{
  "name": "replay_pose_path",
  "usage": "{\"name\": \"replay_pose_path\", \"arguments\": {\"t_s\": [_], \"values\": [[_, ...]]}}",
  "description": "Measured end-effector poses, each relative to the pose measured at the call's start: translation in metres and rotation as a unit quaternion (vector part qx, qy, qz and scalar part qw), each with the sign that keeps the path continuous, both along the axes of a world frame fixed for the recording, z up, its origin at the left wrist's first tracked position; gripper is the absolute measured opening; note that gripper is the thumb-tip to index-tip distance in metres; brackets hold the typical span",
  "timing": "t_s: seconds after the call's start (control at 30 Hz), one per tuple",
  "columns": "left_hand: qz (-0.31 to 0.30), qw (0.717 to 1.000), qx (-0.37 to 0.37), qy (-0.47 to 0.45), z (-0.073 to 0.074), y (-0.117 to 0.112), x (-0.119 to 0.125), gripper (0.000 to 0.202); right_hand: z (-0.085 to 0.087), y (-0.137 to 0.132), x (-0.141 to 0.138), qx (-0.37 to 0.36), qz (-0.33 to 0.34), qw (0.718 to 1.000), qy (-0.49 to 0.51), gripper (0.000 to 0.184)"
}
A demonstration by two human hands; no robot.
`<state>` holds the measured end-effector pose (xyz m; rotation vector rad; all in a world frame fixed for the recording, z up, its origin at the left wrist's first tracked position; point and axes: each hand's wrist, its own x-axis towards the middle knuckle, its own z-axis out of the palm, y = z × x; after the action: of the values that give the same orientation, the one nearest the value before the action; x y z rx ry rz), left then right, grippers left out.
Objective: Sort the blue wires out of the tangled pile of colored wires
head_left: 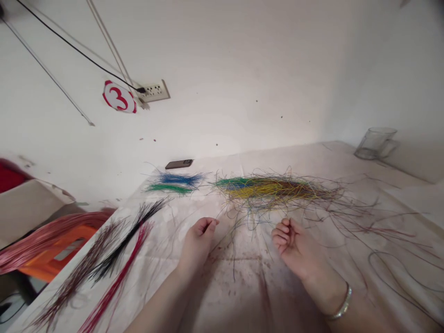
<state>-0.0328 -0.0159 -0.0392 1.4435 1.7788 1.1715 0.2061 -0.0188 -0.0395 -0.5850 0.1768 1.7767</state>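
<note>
Far off to the left of the left hand, below the desk edge, an open cardboard box [24, 203] stands. Its contents cannot be seen. Just in front of it a sheaf of pink wires [45, 238] lies across an orange stool [58, 259].

On the desk [243, 296], left of the left hand, three sorted bundles lie side by side, fanned toward the person: a brown bundle [81, 268], a black bundle [125, 243] and a red bundle [118, 277]. Beyond the left hand a green bundle [168, 188] lies just in front of a blue bundle [180, 178], with a dark phone [179, 163] behind them near the wall.

The left hand [199, 240] rests on the desk with its fingers curled and fingertips pressed together. Whether a strand sits between them cannot be told.

Just beyond both hands the tangle of wires [274, 187] lies flat on the desk as a long loose heap. It is mostly yellow, with green and blue at its left end and brown toward the right. Thin stray strands trail from it down to the fingers of both hands.

The right hand [291, 243] lies palm up, its fingers folded loosely toward the palm. A grip on any strand cannot be made out. A silver bracelet [342, 305] circles its wrist.

Well away to the right, by the wall, a clear glass mug [376, 143] stands on the desk.
</note>
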Motion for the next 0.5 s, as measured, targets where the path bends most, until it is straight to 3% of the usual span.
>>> {"name": "replay_pose_path", "arguments": {"t_s": [0.3, 0.43, 0.5], "values": [[-0.035, 0.998, -0.016, -0.045, -0.001, -0.005, 0.005, 0.032, -0.006, -0.005, -0.010, 0.003, 0.127, 0.983, -0.131, 0.026], [-0.036, 0.993, -0.023, -0.111, 0.002, -0.009, 0.008, 0.032, -0.006, -0.007, -0.011, 0.021, 0.099, 0.971, -0.216, 0.005], [-0.030, 0.988, -0.023, -0.150, 0.005, -0.010, 0.009, 0.031, -0.007, -0.008, -0.010, 0.016, 0.062, 0.966, -0.252, 0.009]]}}
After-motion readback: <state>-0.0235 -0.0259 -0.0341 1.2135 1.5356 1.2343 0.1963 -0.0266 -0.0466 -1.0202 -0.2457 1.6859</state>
